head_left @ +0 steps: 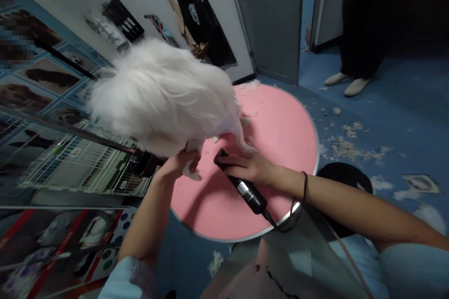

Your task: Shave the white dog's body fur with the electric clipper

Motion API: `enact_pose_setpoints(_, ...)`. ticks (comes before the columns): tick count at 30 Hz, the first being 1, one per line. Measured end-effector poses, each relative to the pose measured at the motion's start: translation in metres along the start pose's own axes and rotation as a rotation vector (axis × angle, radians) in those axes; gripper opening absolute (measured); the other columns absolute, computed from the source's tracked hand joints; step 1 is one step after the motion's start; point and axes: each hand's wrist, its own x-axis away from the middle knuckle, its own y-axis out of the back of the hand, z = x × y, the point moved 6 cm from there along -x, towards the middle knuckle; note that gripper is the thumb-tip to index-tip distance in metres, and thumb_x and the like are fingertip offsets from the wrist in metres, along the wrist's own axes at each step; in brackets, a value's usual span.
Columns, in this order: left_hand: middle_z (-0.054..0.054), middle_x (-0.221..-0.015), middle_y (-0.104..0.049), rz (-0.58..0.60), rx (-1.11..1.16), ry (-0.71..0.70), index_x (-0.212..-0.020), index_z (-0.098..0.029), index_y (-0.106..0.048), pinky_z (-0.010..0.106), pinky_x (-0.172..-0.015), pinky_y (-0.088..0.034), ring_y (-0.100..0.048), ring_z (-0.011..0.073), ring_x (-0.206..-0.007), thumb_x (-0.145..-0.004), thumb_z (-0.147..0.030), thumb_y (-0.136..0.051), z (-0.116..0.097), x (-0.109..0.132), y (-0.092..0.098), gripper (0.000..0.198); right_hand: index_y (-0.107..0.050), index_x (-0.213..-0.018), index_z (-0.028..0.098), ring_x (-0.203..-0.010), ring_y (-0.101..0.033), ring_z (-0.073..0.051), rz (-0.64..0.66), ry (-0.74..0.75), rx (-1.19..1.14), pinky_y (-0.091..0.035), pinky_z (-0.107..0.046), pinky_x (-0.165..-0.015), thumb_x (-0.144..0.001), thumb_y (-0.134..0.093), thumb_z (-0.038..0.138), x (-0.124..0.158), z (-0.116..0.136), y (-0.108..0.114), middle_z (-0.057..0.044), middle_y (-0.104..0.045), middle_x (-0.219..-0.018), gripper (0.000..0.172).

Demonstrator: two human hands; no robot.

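A fluffy white dog (168,88) stands on a round pink grooming table (280,121), its head end towards the left. My left hand (185,156) is closed round one of its front legs, whose white paw (191,170) shows below my fingers. With my right hand (254,168) I grip black hair clippers (247,191), fingers over the top of the body. The clipper head points up and left, a short way from the held leg and apart from it. A black cord runs from the clippers over the table's near edge.
Cut fur (351,145) litters the blue floor to the right. A black round stool (345,177) is by the table's right edge. Wire cages (87,159) stand at left, beside a dark grooming pole. Another person in dark trousers (365,23) stands near the grey door (273,23).
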Motion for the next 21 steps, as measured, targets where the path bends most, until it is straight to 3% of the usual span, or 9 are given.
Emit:
enact_pose_setpoints(3, -0.004, -0.05, -0.051, 0.123, -0.082, 0.109, -0.076, -0.02, -0.053, 0.023, -0.037, -0.037, -0.045, 0.011, -0.037, -0.063, -0.034, -0.073, -0.001, 0.007, 0.019, 0.028, -0.069, -0.116, 0.021, -0.093, -0.071, -0.017, 0.143, -0.003, -0.024, -0.061, -0.034, -0.077, -0.1, -0.051, 0.012, -0.013, 0.004, -0.006, -0.01, -0.065, -0.14, 0.025)
enact_pose_setpoints(5, -0.001, -0.056, -0.057, 0.152, -0.096, 0.094, -0.077, -0.019, -0.059, 0.025, -0.039, -0.04, -0.047, 0.012, -0.041, -0.056, -0.033, -0.075, -0.006, 0.004, 0.024, 0.03, -0.069, -0.117, 0.022, -0.088, -0.07, -0.016, 0.183, 0.003, -0.032, -0.061, -0.034, -0.075, -0.1, -0.051, 0.012, -0.021, 0.006, -0.009, -0.009, -0.065, -0.14, 0.027)
enact_pose_setpoints(8, 0.001, -0.062, -0.059, 0.119, -0.126, 0.009, -0.077, -0.016, -0.062, 0.024, -0.042, -0.041, -0.05, 0.0113, -0.047, -0.059, -0.036, -0.076, -0.016, -0.003, 0.021, 0.03, -0.067, -0.118, 0.023, -0.081, -0.069, -0.014, 0.178, 0.005, -0.026, -0.06, -0.033, -0.072, -0.1, -0.051, 0.012, -0.027, 0.007, -0.012, -0.008, -0.066, -0.14, 0.027)
enact_pose_setpoints(11, 0.0, -0.056, -0.053, 0.066, -0.209, -0.042, -0.065, -0.017, -0.056, 0.022, -0.043, -0.039, -0.048, 0.0104, -0.047, -0.071, -0.035, -0.072, -0.025, -0.001, 0.014, 0.025, -0.066, -0.121, 0.021, -0.083, -0.069, -0.014, 0.181, 0.008, -0.024, -0.06, -0.033, -0.071, -0.1, -0.051, 0.011, -0.027, 0.006, -0.015, -0.01, -0.064, -0.141, 0.028)
enact_pose_setpoints(14, 0.0, -0.051, -0.05, 0.075, -0.31, -0.059, -0.059, -0.018, -0.053, 0.023, -0.043, -0.037, -0.045, 0.0106, -0.045, -0.074, -0.029, -0.066, -0.033, 0.007, 0.011, 0.023, -0.066, -0.121, 0.019, -0.087, -0.071, -0.016, 0.114, 0.017, -0.023, -0.06, -0.032, -0.073, -0.1, -0.049, 0.009, -0.03, 0.003, -0.011, -0.011, -0.066, -0.139, 0.028)
enact_pose_setpoints(17, 0.001, -0.047, -0.049, 0.125, -0.406, -0.115, -0.054, -0.019, -0.052, 0.025, -0.047, -0.038, -0.045, 0.0114, -0.046, -0.073, -0.026, -0.061, -0.041, 0.012, 0.012, 0.022, -0.065, -0.122, 0.019, -0.095, -0.072, -0.017, 0.065, 0.016, -0.036, -0.061, -0.033, -0.077, -0.102, -0.047, 0.01, -0.04, -0.005, -0.01, -0.012, -0.065, -0.141, 0.029)
enact_pose_setpoints(21, 0.002, -0.048, -0.051, 0.139, -0.484, -0.146, -0.05, -0.019, -0.052, 0.026, -0.048, -0.037, -0.045, 0.012, -0.048, -0.071, -0.025, -0.062, -0.043, 0.01, 0.018, 0.025, -0.062, -0.129, 0.02, -0.112, -0.07, -0.019, 0.126, -0.021, -0.103, -0.059, -0.036, -0.089, -0.104, -0.044, 0.013, -0.056, -0.023, -0.019, -0.012, -0.061, -0.146, 0.032)
